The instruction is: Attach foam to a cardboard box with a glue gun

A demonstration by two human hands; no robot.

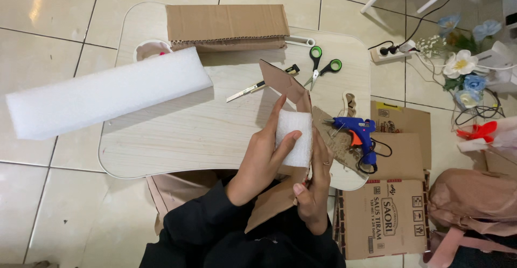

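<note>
White foam block (295,138), small and squarish, pressed flat against a folded brown cardboard piece (285,87) held up over the near edge of the counter (177,133). Likely very light and soft, easily dented by fingertips, so best taken across its broad face with spread fingers rather than pinched at a corner; cardboard behind it stiff but creased, apt to flex at the fold, better supported from the back and lower edge. Left hand (264,157) closed around block and card together, thumb laid over the foam face, fingers wrapped at the left side. Right hand (315,184) clasped on the cardboard's right and lower edge, fingers curled behind it. Just right of these, a blue glue gun (355,131) lying on a scrap of card. Farther up, green-handled scissors (320,66), a utility knife (253,89), a corrugated cardboard box (226,27), and a long white foam slab (105,93) jutting off the counter's left side. On the tiled floor at right, a flattened printed carton (383,222) and artificial flowers (463,69)
</note>
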